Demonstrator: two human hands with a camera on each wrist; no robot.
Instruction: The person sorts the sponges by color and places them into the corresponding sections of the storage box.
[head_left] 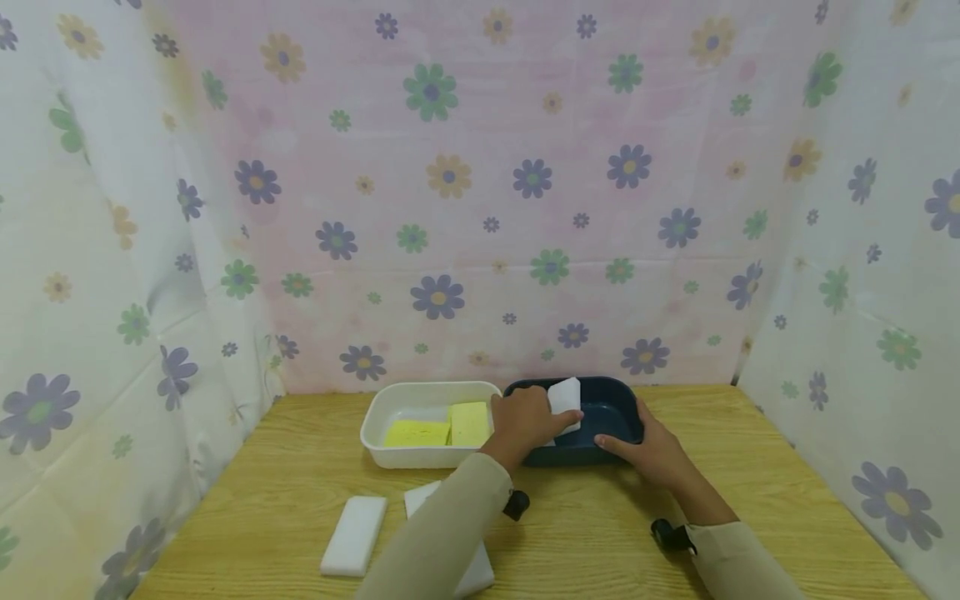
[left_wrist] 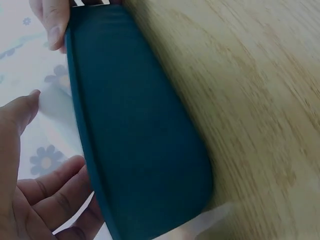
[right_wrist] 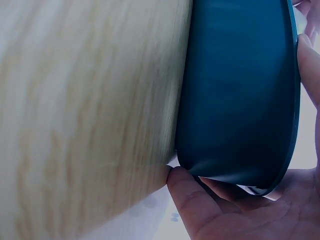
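Note:
A dark blue rectangular container (head_left: 585,456) stands on the table. My left hand (head_left: 523,423) reaches over its left part and pinches a white sponge block (head_left: 566,397) between thumb and fingers. That block tilts upward inside the container; in the left wrist view its pale side (left_wrist: 61,117) shows behind the container's rim. At the right end, my right hand (head_left: 654,452) grips the container, thumb over the front rim and fingers round the outer end wall, as the right wrist view shows. Part of another white piece peeks out below the left hand, mostly hidden.
Left of the blue container, close beside it, is a white container (head_left: 390,457) with yellow sponges (head_left: 469,423) inside. Nearer me lie a white block (head_left: 355,536) and more white block material (head_left: 474,575), partly covered by my left sleeve. A flowered curtain (head_left: 480,250) encloses the table.

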